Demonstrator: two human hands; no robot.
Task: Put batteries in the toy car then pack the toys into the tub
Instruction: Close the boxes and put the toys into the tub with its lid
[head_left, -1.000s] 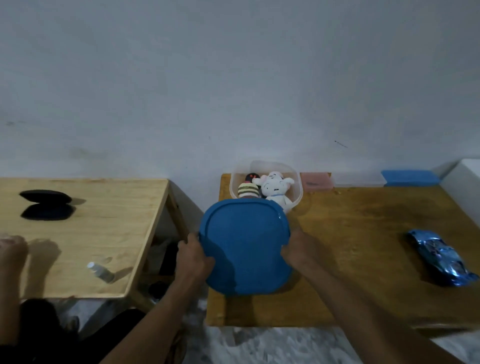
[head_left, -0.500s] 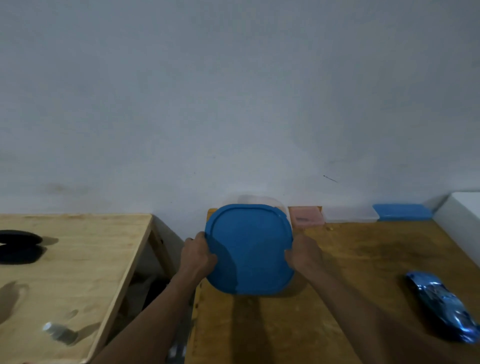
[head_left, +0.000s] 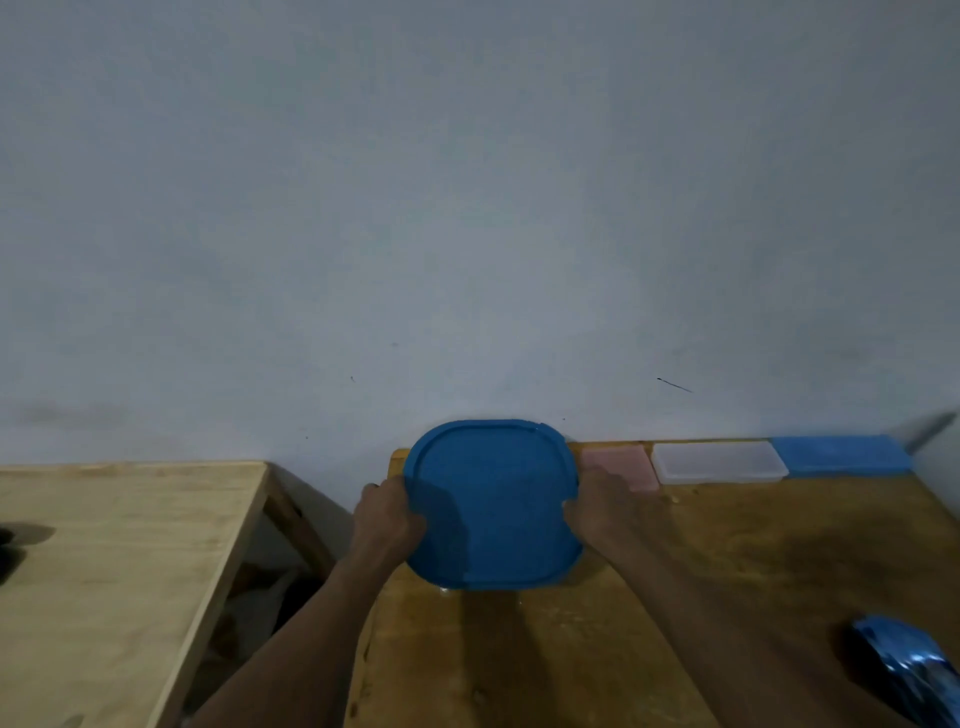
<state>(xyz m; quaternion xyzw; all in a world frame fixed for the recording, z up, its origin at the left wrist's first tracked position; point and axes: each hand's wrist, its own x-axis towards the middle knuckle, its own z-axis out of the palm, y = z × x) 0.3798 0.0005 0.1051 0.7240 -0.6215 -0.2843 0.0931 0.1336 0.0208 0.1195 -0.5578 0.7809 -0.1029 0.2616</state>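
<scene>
Centre of frame: lid (head_left: 491, 504) clasped at its side edges by left grip (head_left: 387, 519) and right grip (head_left: 597, 512), fingers curled; car (head_left: 914, 670) lower right on worktop (head_left: 727, 571).

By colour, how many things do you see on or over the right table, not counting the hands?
Blue: 3 (lid, blue box, toy car)
Pink: 1 (pink box)
Clear: 1 (clear box)
Total: 5

You're working in dim, bluish light, and everything looks soft. A dark shadow lies over the left part of the blue lid (head_left: 498, 493) and on the right table (head_left: 753, 561) just nearer than it. Bright glints speckle the toy car (head_left: 906, 670).
</scene>
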